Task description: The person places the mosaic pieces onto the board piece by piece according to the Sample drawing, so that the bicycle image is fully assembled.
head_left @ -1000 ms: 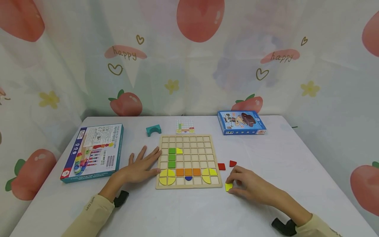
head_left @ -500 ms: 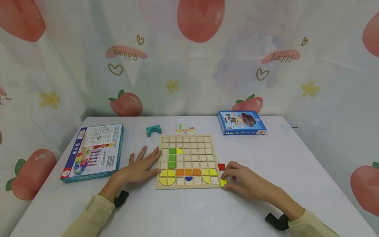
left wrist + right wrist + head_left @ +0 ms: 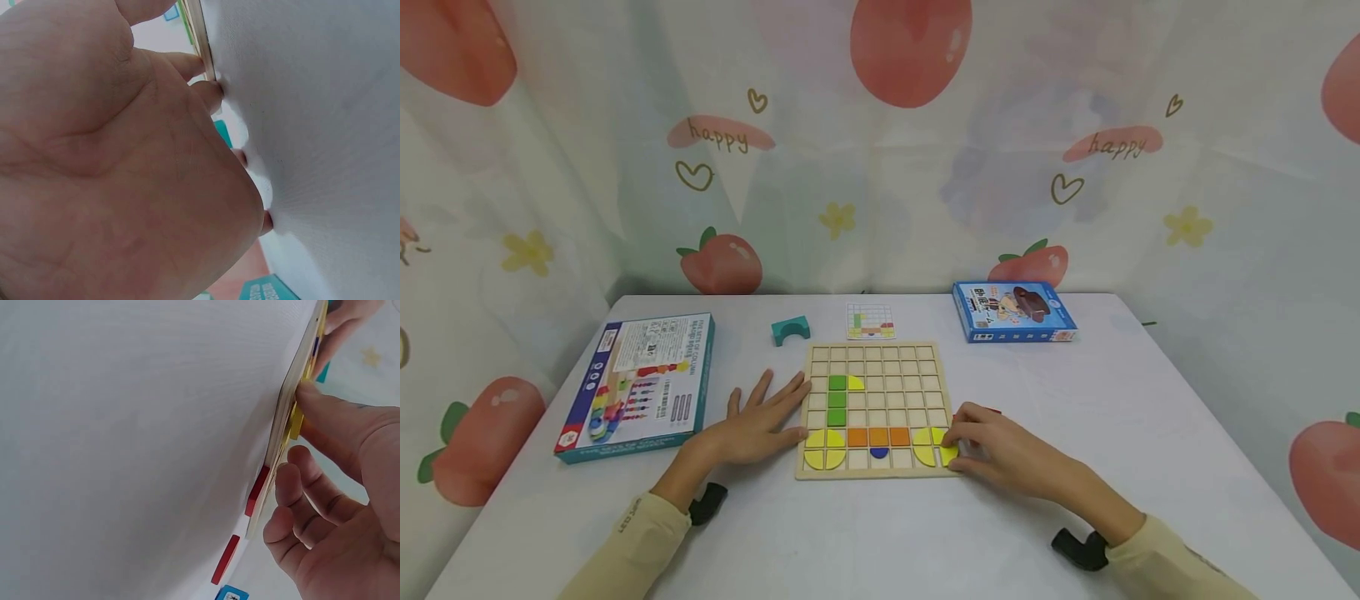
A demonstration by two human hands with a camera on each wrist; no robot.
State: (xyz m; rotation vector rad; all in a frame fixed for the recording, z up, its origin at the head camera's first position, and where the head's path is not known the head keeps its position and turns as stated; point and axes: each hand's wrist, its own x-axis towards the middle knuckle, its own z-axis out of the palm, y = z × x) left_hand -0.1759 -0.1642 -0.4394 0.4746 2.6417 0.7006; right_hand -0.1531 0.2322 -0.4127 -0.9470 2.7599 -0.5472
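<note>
A wooden grid board [image 3: 898, 367] lies on the table, with green square tiles [image 3: 837, 400], orange square tiles [image 3: 877, 437], a blue half-round tile [image 3: 879, 452] and yellow quarter-circle tiles [image 3: 825, 448] in its cells. My right hand [image 3: 1011, 454] pinches a yellow quarter-circle tile [image 3: 950, 456] between thumb and index finger at the board's near right corner. The right wrist view shows this tile [image 3: 297, 422] tilted at the board's edge. With fingers spread, my left hand [image 3: 756, 429] rests on the table, its thumb and index fingertip touching the board's left edge.
Two red tiles [image 3: 257, 491] lie right of the board, mostly behind my right hand in the head view. A pattern card [image 3: 871, 321] and a teal arch block [image 3: 791, 330] lie beyond the board. A large box [image 3: 636, 387] lies left, a blue box [image 3: 1015, 312] back right.
My right hand has carried the yellow quarter-circle tile leftward from the table onto the board's near right corner. The left hand stays at the board's edge.
</note>
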